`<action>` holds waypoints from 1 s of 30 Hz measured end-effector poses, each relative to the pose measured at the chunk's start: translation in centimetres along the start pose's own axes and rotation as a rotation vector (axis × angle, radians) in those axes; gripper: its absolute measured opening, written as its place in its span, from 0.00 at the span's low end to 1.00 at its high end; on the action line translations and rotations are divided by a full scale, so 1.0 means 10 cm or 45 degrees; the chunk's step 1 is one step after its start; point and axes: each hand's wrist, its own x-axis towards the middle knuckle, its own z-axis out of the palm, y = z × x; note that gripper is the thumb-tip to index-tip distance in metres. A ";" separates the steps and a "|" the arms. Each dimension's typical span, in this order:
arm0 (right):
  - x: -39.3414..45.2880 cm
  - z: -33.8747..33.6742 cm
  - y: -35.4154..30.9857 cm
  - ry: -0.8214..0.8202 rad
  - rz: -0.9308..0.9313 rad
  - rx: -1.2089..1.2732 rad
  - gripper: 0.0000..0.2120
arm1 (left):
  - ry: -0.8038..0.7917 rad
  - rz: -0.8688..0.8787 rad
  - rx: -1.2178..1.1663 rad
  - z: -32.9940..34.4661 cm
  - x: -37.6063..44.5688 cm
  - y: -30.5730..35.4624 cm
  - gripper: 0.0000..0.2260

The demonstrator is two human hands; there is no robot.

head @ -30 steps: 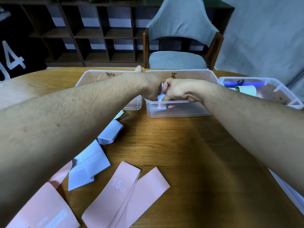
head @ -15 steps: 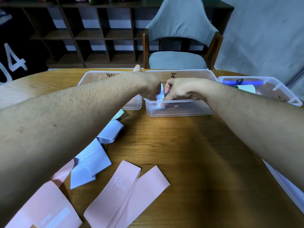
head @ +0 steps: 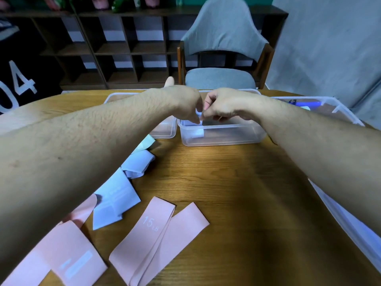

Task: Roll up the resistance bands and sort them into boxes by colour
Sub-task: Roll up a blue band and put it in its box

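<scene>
- My left hand (head: 185, 106) and my right hand (head: 224, 107) meet in the upper middle of the frame, over the middle clear plastic box (head: 222, 139). The fingers of both are curled and pinch between them a small pale blue rolled resistance band (head: 199, 118).
- I judge that I hold the roll with both hands so that it does not spring open before it goes down into the box. The lower part of it shows through the near wall of the box; I cannot tell if it touches the bottom yet.
- This middle box seems to hold nothing else that I can see, so it is probably the one for pale blue bands.
- The left clear plastic box (head: 165, 133) is mostly hidden behind my left arm, and I cannot tell what is in it.
- The right clear plastic box (head: 340, 108), at the upper right, holds a dark blue roll (head: 307, 104) and something pale green beside it.
- On the wooden tabletop (head: 237, 193) more work waits: two flat pale blue bands (head: 115, 201) at the left centre, a pale green band (head: 145, 143) just under my left arm, and flat pink bands (head: 156, 234) at the lower left, one marked 15 LB.
- A clear plastic lid (head: 350, 223) lies at the right edge of the frame.
</scene>
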 end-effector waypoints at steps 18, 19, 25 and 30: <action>-1.38 0.39 -0.29 0.065 -0.175 -0.048 0.07 | 0.132 0.029 -0.378 -0.12 -1.82 0.52 0.12; -1.47 0.45 -0.29 0.053 -0.184 -0.057 0.07 | 0.128 0.028 -0.391 -0.08 -1.91 0.56 0.11; -1.76 0.82 -0.30 -0.027 -0.240 -0.073 0.09 | 0.101 -0.005 -0.446 0.27 -2.34 0.64 0.09; -1.76 1.13 -0.31 -0.051 -0.267 -0.003 0.09 | 0.142 -0.156 -0.529 0.70 -2.61 0.58 0.11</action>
